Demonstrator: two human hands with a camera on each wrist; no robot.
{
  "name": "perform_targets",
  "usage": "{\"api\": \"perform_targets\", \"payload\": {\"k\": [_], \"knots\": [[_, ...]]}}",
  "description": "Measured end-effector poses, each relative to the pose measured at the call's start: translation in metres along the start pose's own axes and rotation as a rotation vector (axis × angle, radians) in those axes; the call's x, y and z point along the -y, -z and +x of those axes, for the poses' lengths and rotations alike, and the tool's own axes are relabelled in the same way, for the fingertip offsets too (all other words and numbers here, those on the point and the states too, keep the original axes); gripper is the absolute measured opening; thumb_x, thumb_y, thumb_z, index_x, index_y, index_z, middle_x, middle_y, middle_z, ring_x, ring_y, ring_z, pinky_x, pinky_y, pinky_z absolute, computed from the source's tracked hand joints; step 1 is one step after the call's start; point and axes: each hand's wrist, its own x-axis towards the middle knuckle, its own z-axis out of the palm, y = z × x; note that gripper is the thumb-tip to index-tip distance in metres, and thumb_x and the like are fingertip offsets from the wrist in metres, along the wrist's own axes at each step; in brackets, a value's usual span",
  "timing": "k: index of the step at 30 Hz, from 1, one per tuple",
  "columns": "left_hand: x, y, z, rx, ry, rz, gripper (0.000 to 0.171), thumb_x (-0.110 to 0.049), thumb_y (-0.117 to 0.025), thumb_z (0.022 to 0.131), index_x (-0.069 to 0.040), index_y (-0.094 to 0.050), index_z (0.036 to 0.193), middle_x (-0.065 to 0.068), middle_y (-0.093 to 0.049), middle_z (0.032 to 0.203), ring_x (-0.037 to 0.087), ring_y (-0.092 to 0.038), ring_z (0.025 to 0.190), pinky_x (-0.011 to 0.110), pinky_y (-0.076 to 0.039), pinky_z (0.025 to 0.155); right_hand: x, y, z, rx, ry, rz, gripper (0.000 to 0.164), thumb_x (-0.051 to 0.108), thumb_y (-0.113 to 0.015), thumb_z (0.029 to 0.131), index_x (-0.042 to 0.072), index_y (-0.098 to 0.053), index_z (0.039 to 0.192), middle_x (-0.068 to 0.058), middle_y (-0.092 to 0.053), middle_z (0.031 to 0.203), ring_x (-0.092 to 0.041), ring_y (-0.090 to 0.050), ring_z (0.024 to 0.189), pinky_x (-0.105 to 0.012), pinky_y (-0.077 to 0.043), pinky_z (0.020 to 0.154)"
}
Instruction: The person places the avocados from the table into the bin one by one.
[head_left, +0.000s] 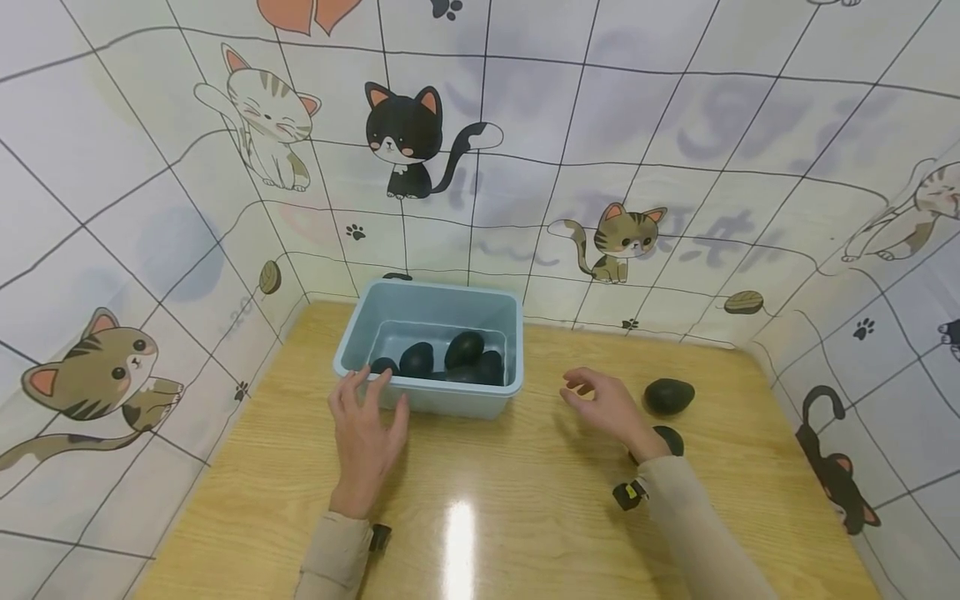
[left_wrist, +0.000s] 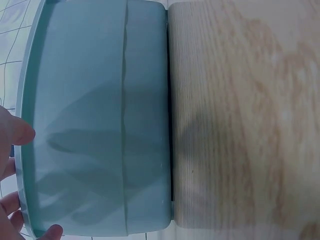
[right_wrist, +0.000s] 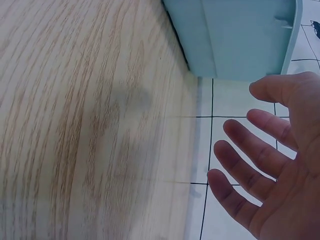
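Note:
A light blue plastic bin (head_left: 442, 398) stands on the table with several dark avocados (head_left: 417, 360) inside. My left hand (head_left: 367, 429) is at the bin's front left corner, its fingertips by the rim and the thumb apart from the fingers. In the left wrist view, those fingers (left_wrist: 11, 202) show along the rim. Right of the bin, my right hand (head_left: 606, 407) hovers over the table, fingers loosely bent and holding nothing. Beyond that hand lies one avocado (head_left: 669, 397); a second avocado (head_left: 670, 439) is partly hidden behind the right wrist.
The wooden table (head_left: 525, 517) meets white tiled-pattern walls (head_left: 525, 167) with cartoon cats at the back and both sides. The bin stands near the back wall. A small black device (head_left: 628, 495) is strapped to the right wrist.

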Motion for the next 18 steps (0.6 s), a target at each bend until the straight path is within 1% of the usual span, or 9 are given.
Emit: {"api": "perform_targets", "payload": {"k": [5, 8, 14, 18], "knots": [[0.0005, -0.0001, -0.0008, 0.015, 0.008, 0.001, 0.039, -0.019, -0.075, 0.092, -0.002, -0.069, 0.127, 0.032, -0.057, 0.137, 0.053, -0.046, 0.13, 0.066, -0.044, 0.102, -0.0047, 0.0, -0.0009, 0.001, -0.001, 0.004, 0.045, 0.034, -0.065, 0.106, 0.007, -0.065, 0.142, -0.013, -0.074, 0.131, -0.035, -0.07, 0.118, -0.057, -0.058, 0.096], [-0.0002, -0.0004, -0.0008, 0.01, 0.007, 0.003, 0.039, -0.017, -0.076, 0.09, -0.002, -0.07, 0.126, 0.031, -0.058, 0.136, 0.052, -0.047, 0.129, 0.066, -0.045, 0.099, -0.0069, 0.0003, -0.0009, -0.005, -0.002, -0.005, 0.045, 0.034, -0.065, 0.106, 0.007, -0.065, 0.142, -0.013, -0.074, 0.13, -0.035, -0.07, 0.117, -0.057, -0.058, 0.095], [-0.0003, -0.0003, -0.0002, 0.011, 0.015, 0.006, 0.04, -0.018, -0.076, 0.09, -0.003, -0.069, 0.127, 0.03, -0.058, 0.137, 0.051, -0.047, 0.13, 0.065, -0.046, 0.099, -0.0078, 0.0028, -0.0012, -0.01, 0.001, -0.014, 0.045, 0.035, -0.065, 0.106, 0.006, -0.066, 0.14, -0.014, -0.074, 0.13, -0.037, -0.071, 0.117, -0.057, -0.058, 0.095], [0.0008, -0.0005, -0.0002, 0.003, 0.014, 0.008, 0.04, -0.017, -0.077, 0.089, -0.003, -0.07, 0.126, 0.03, -0.058, 0.136, 0.052, -0.047, 0.129, 0.066, -0.047, 0.098, -0.0096, 0.0058, -0.0025, -0.017, -0.013, -0.018, 0.045, 0.037, -0.064, 0.106, 0.008, -0.066, 0.14, -0.014, -0.074, 0.131, -0.037, -0.07, 0.118, -0.058, -0.057, 0.096]]}}
